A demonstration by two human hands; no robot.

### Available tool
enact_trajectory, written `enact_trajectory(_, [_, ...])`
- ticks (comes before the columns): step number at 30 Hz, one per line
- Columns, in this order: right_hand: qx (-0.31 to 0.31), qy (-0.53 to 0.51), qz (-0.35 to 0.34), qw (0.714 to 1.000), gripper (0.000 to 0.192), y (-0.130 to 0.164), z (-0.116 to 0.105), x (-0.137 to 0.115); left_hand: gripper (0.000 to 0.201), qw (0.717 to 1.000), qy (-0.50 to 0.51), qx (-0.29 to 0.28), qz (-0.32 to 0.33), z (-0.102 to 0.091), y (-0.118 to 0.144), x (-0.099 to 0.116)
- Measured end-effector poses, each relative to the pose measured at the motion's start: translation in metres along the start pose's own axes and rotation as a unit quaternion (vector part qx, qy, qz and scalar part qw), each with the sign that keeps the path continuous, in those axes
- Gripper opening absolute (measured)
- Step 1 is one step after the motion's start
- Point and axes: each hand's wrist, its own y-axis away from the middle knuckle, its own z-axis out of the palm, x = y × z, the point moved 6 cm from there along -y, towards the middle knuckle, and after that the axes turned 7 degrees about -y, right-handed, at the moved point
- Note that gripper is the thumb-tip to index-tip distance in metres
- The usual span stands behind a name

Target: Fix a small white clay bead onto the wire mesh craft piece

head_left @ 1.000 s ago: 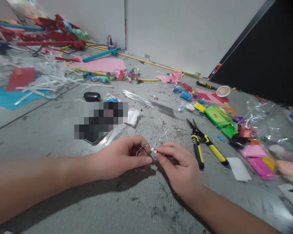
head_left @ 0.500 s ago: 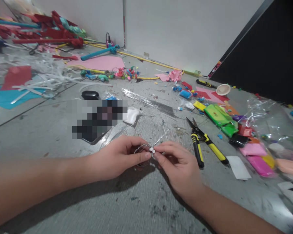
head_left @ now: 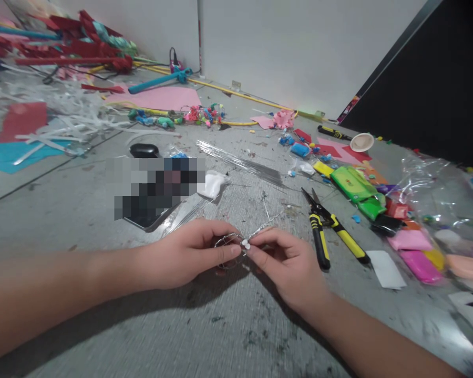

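Note:
Between my hands is a small loop of twisted silver wire point(head_left: 225, 242), with loose wire ends sticking out past my right fingers. My left hand point(head_left: 199, 251) is closed round the loop, its thumb laid along the near side. A little white lump point(head_left: 245, 244), which looks like soft clay, sits on the wire where my fingertips meet. My right hand point(head_left: 289, 262) pinches that lump between thumb and index finger. Right of my hands lie shears point(head_left: 322, 215) with black and yellow handles, blades apart. A white packet point(head_left: 213, 184) rests beyond my left hand.
A phone point(head_left: 145, 216), partly blurred out, and a black case point(head_left: 144, 150) lie at left. A bundle of straight wires point(head_left: 240, 164) lies ahead. Coloured clay packs point(head_left: 357, 190) and clear plastic point(head_left: 433, 189) spread on the right. Paper strips point(head_left: 74, 121) heap at far left.
Both hands keep almost the same grip on the wire and lump. The wire ends beyond my right fingers have shifted slightly, and the view has moved a little.

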Motion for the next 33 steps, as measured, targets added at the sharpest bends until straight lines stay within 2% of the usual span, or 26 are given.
enact_trajectory(6, [-0.020, -0.014, 0.002, 1.000, 0.012, 0.001, 0.001, -0.003, 0.034, 0.999, 0.026, -0.013, -0.016, 0.001, -0.001, -0.002])
enact_trajectory(11, [-0.005, 0.046, -0.094, 0.994, 0.007, 0.007, 0.002, -0.019, 0.029, 1.000, 0.013, -0.008, -0.005, 0.000, -0.001, -0.003])
enact_trajectory(15, [-0.002, 0.087, -0.144, 0.986, 0.013, 0.011, 0.004, -0.027, 0.030, 1.000, 0.010, -0.011, 0.005, 0.001, -0.001, 0.000])
enact_trajectory(24, [-0.013, 0.136, -0.185, 0.973, 0.008, 0.013, 0.005, -0.029, 0.025, 1.000, -0.008, -0.004, 0.004, 0.000, -0.003, -0.001])
enact_trajectory(33, [-0.012, 0.166, -0.195, 0.967, 0.004, 0.016, 0.007, -0.029, 0.024, 1.000, -0.023, -0.004, 0.009, 0.000, -0.002, -0.002])
